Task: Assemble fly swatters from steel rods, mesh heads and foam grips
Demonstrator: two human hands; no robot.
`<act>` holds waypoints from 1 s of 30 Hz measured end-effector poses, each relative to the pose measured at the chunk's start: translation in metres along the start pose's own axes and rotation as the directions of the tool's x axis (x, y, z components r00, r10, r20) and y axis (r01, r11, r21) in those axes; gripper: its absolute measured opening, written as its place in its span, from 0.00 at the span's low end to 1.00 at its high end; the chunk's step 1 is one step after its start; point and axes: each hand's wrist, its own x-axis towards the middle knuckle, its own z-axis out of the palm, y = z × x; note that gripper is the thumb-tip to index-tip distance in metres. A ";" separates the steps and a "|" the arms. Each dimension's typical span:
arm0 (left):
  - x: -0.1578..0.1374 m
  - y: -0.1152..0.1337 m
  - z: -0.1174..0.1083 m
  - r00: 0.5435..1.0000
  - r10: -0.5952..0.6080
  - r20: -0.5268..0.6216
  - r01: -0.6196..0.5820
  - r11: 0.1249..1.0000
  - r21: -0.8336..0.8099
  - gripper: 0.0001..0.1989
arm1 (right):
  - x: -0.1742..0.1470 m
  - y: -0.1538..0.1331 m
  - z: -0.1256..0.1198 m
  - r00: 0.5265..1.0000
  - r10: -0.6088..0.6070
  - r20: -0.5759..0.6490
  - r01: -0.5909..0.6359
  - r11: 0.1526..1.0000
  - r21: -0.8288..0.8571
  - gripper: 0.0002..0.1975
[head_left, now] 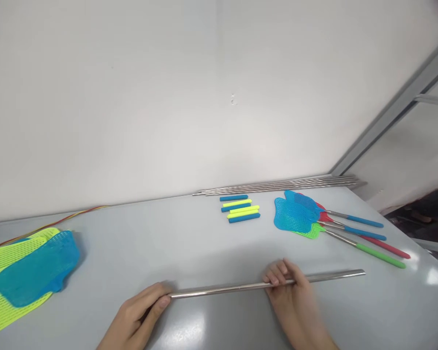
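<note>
Along the lower centre, the left hand [138, 313] pinches one end of the metal rod [219, 290] and the right hand [288, 297] curls its fingers around it farther right, presumably steadying it; the right thumb's exact hold is hard to make out.

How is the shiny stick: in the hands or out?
In: the left hand grips the metal rod at left, and the right hand's fingers curl over it farther along.
</note>
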 end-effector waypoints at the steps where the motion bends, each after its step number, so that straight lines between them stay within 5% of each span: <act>1: 0.001 0.000 -0.001 1.000 -0.007 0.009 0.007 1.000 0.002 0.09 | 0.000 0.001 -0.001 1.000 0.000 0.002 0.000 1.000 -0.014 0.13; 13: -0.007 -0.006 -0.008 0.998 -0.042 0.041 0.042 0.999 0.013 0.11 | -0.002 0.008 0.002 0.997 0.070 -0.009 -0.070 0.997 0.025 0.12; 30: -0.023 0.008 -0.002 0.997 0.046 0.054 -0.049 0.997 0.065 0.14 | -0.002 0.002 -0.008 0.980 0.059 0.192 -0.053 0.998 -0.034 0.10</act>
